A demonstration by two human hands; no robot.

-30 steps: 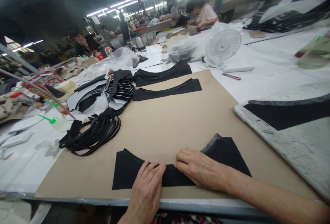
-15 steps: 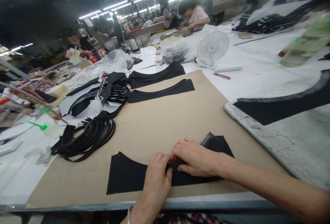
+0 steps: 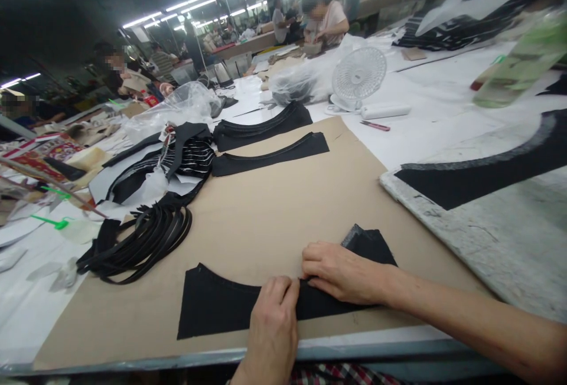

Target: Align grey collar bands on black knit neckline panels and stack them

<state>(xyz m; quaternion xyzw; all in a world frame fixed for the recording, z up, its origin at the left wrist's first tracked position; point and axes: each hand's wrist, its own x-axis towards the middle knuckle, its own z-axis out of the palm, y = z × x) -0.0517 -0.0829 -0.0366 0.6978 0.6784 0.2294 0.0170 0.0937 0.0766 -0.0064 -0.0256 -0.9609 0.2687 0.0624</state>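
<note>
A curved black fabric piece (image 3: pixel 217 305) lies flat on the brown board (image 3: pixel 283 214) near the table's front edge. My left hand (image 3: pixel 275 314) is closed at the middle of its curved upper edge, thumb and fingers pinched together. Just to the right, my right hand (image 3: pixel 339 273) pinches the same edge, its fingers curled over the fabric. To the right of that hand the edge stands up unfolded, showing a greyish strip. Two similar black pieces lie at the back of the board, the nearer one (image 3: pixel 270 155) with its curved edge folded.
Coiled black strips (image 3: pixel 155 243) lie at the left, beside a bundle of striped fabric (image 3: pixel 190 157). On the right, a whitish slab (image 3: pixel 500 243) bears another black piece. A small fan (image 3: pixel 358 75), a cutter (image 3: pixel 375 126) and a green bottle (image 3: pixel 516 78) stand or lie behind. Co-workers sit farther back.
My right hand has shifted slightly right along the fabric's edge, and the gap between my hands has widened. My left thumb has closed against the fingers. The whole view has shifted a little.
</note>
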